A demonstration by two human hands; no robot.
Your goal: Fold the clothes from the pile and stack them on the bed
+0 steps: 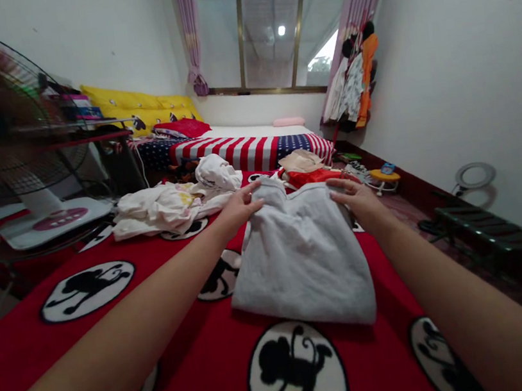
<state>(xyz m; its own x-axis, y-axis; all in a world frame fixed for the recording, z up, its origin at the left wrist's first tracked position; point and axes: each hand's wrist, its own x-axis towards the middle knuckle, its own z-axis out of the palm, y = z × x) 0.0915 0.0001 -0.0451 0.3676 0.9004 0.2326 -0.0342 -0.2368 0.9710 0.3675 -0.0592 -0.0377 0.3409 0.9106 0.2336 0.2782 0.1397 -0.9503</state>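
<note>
A light grey garment (pixel 305 254) lies folded on the red blanket (pixel 180 349), with a wide fold toward me and a dip in its far edge. Its exact kind cannot be made out. My left hand (pixel 241 204) is closed on the far left corner, thumb and fingers pinching the cloth. At the far right corner my right hand (pixel 354 196) grips the edge in the same way, its thumb partly hidden by the fabric. Beyond my left hand sits a heap of white clothes (pixel 161 209). Red and beige clothes (pixel 308 166) lie just past the garment.
A large fan (pixel 44 206) stands at the left beside a small table (pixel 102 137). Behind is a second bed (pixel 245 149) with a striped cover. Clothes hang on a rack (pixel 356 78) by the window. A dark bench (pixel 493 227) and ring light (pixel 476 175) are at the right.
</note>
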